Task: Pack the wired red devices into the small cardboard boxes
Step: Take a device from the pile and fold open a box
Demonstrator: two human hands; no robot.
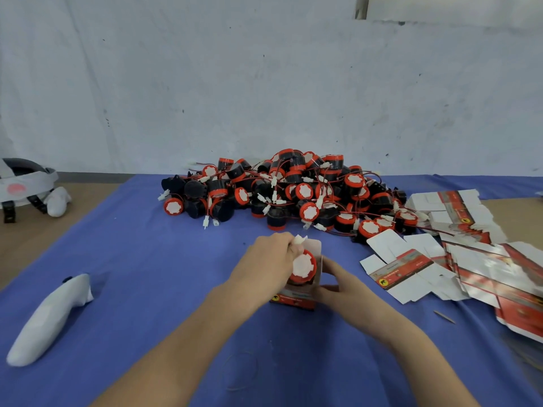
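Device (302, 267) is sitting partway into the mouth of the box (293, 301), mid-table (147, 259), just in front of the pile (293, 192) of its fellows. I am seeing the left hand (266, 259) curling round the device's upper side and pinching the white plug (299, 240) above it. The right hand (342, 289) is gripping the box's right wall and steadying it, so the hands are working close together, one on each thing. I am judging the device to be light, hard plastic, stiff and rather smooth at the rim. Taking it by the barrel looks safer than taking it by its thin wire, which is probably limp and liable to snag on a flap unless folded in with the plug. The box is thin card, likely to crumple under a hard squeeze, so holding it near the corners seems wiser. I am not making out this device's wire, its lower body or how deep it is sitting, since fingers and card are hiding them. The box bottom is out of sight too, so I cannot tell whether it is closed. Flats (470, 259) at the right are running off the frame, blurred.
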